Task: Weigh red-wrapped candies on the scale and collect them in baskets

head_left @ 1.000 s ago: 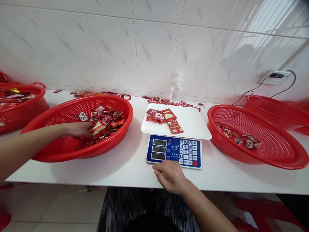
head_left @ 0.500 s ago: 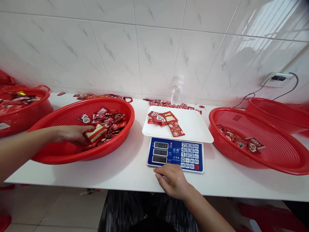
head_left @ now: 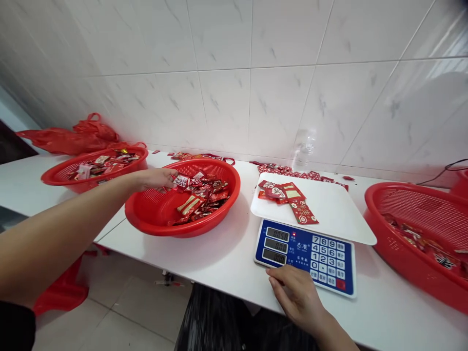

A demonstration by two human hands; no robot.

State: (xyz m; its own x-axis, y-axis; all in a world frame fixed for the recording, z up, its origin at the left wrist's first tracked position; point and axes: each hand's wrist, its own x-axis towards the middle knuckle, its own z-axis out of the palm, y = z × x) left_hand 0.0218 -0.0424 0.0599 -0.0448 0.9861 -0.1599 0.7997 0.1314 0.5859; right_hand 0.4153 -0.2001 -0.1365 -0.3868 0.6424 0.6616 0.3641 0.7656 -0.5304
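Note:
My left hand (head_left: 158,179) reaches over the left rim of a red plastic basket (head_left: 157,230). Its fingertips pinch a small red packet with a white label (head_left: 182,182) at the edge of a pile of wrapped snacks. A red and cream packet (head_left: 190,205) lies on that pile, apart from the hand. Resting at the front edge of a blue and white digital scale (head_left: 305,258), my right hand (head_left: 294,295) has curled fingers, with nothing visible in them. The scale's white tray (head_left: 329,207) carries several red packets (head_left: 288,195).
Another red basket (head_left: 409,195) with packets stands at the right. A further filled basket (head_left: 58,179) and red plastic bags (head_left: 73,139) are at the left. Along the tiled wall lie loose red packets (head_left: 280,170) and a clear plastic bottle (head_left: 304,153).
The view has swung left. My left hand has let go of the red and cream packet and moved back to the white-labelled one. My right hand stays by the scale.

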